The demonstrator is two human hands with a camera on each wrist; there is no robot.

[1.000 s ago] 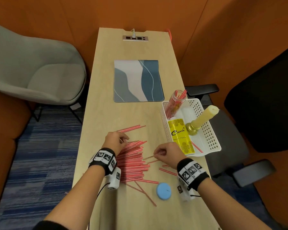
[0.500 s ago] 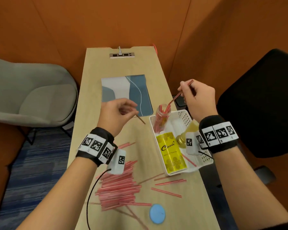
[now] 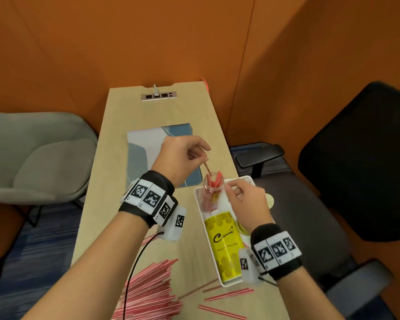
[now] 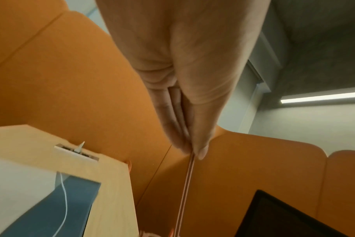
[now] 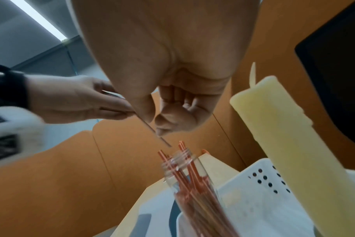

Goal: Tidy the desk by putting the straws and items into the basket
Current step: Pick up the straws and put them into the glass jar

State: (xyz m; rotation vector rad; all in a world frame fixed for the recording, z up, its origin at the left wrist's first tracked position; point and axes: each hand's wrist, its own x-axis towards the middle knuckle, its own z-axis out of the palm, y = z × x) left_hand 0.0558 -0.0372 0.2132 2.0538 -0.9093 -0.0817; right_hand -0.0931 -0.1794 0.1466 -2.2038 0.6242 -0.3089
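My left hand pinches one red-and-white straw between thumb and fingers; the straw's lower end dips into the mouth of a glass jar with several straws in it. The left wrist view shows that pinch with the straw hanging down. The jar stands at the far end of the white perforated basket. My right hand hovers just right of the jar, fingers loosely curled, holding nothing. A pile of straws lies on the desk near me.
In the basket lie a yellow box and a cream candle, partly under my right wrist. A few loose straws lie in front of the basket. A blue-grey mat lies farther back. A grey chair stands left, a black chair right.
Both hands rose from the straw pile to the jar. The right hand's straw is gone from its fingers and the hand has dropped lower. The left hand brought its straw to the jar mouth.
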